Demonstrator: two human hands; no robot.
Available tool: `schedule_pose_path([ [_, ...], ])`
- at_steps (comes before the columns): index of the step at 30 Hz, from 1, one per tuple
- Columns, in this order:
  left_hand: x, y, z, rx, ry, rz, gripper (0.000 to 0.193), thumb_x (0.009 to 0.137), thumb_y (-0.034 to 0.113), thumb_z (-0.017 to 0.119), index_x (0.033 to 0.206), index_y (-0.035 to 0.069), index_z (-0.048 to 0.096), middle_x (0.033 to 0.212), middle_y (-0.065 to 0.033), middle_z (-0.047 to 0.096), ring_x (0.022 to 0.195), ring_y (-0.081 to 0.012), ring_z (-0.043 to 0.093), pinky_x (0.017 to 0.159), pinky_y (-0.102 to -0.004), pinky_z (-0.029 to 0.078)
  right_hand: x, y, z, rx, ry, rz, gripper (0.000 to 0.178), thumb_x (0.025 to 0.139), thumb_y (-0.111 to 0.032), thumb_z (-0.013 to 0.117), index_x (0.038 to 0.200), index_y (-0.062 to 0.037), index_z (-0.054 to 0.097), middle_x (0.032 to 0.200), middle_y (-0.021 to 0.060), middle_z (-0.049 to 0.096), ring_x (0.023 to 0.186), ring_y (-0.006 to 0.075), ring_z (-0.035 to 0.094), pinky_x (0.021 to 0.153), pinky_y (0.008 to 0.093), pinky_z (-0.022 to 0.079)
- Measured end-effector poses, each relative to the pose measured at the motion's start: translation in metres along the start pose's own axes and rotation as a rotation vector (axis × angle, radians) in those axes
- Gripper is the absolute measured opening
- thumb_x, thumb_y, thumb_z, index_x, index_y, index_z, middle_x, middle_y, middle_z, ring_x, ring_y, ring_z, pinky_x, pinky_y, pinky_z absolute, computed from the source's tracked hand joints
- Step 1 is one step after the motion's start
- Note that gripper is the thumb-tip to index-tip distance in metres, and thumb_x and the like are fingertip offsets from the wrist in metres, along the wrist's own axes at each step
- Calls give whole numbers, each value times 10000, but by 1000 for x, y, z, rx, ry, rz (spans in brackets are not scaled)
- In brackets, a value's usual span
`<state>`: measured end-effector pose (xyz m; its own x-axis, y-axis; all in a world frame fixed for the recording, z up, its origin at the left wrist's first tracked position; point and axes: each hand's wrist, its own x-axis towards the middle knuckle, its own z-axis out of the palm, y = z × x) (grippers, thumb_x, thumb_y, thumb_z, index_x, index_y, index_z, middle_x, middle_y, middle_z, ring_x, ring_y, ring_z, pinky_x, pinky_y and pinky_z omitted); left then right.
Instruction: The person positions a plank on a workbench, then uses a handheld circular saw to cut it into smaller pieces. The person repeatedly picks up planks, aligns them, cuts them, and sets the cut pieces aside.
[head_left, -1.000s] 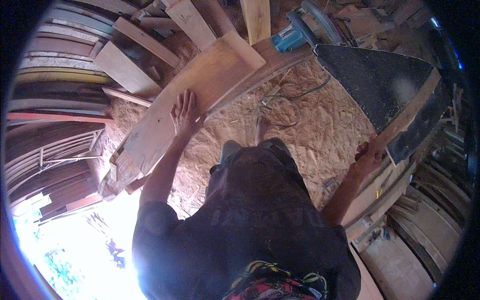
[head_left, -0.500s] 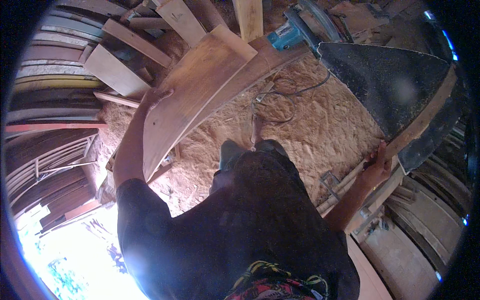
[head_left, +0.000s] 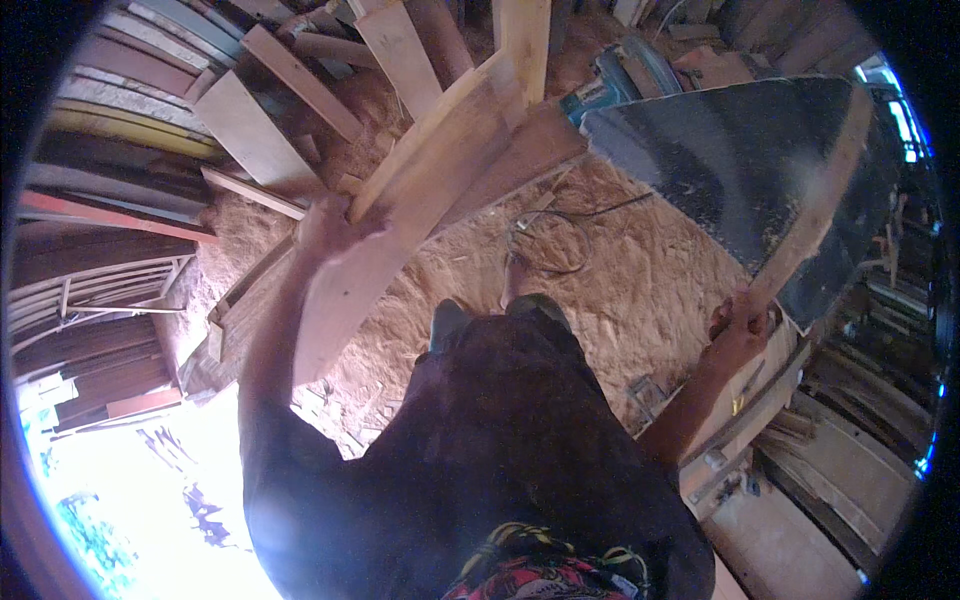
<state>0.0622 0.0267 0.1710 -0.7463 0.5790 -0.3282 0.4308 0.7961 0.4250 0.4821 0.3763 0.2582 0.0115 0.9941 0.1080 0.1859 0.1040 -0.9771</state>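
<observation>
My left hand point(head_left: 335, 230) is closed around the far left edge of a broad wooden board point(head_left: 395, 262), its thumb lying over the face. The board is tilted up, and its thick edge shows. Another wooden plank point(head_left: 535, 155) lies partly behind it. My right hand point(head_left: 738, 318) grips the near end of a wooden strip point(head_left: 820, 200). A large black sheet point(head_left: 700, 150) with a rough edge spreads out on both sides of this strip. The sheet covers part of a blue power tool point(head_left: 598, 100) at the far side.
Sawdust point(head_left: 620, 255) covers the ground around my feet, and a looped cable point(head_left: 550, 240) lies on it. Stacked boards point(head_left: 130, 115) fill the left side. Several loose planks point(head_left: 400, 55) lean at the back. More timber point(head_left: 840, 440) lies at the right.
The board in my left hand has tipped up, showing its edge, and swung away from the plank beneath. The strip and black sheet have swung left and farther away, covering more of the power tool.
</observation>
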Motion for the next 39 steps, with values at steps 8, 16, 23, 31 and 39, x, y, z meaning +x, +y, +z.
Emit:
schedule_pose_path([
  [8,-116,12,33,-126,609,-128,499,752,498,840,798,36,657,800,-162,632,715,-399,686,659,-513,538,-3,48,36,-446,-515,-9,317,879,-252,818,1019,3,693,752,38,680,630,101,623,566,297,497],
  [16,-174,12,58,-396,1149,-254,422,784,361,876,877,-13,704,835,-117,640,670,-265,649,598,-385,507,-5,113,188,-572,-1228,-1,447,879,-376,815,1086,7,713,769,32,690,625,87,593,562,297,455],
  [23,-184,16,80,-347,1575,-302,508,772,167,869,1219,7,687,1150,-157,667,1032,-314,668,870,-394,546,72,213,266,-798,-1399,-397,360,890,-329,770,1031,-5,701,807,85,692,690,204,658,635,366,507],
  [31,-229,16,132,-351,1730,-624,708,763,66,828,1421,62,565,1393,-193,596,1277,-378,583,1064,-455,488,-24,102,252,-709,-1089,-942,616,903,-474,728,1245,30,634,1264,232,640,1155,394,638,973,488,502],
  [39,-263,28,147,-320,1845,-813,693,826,78,780,1464,50,509,1413,-207,582,1295,-387,577,1060,-458,489,-305,-12,240,106,-2133,-1045,633,866,-362,814,1329,-9,567,1269,239,637,1180,362,643,954,426,526],
])
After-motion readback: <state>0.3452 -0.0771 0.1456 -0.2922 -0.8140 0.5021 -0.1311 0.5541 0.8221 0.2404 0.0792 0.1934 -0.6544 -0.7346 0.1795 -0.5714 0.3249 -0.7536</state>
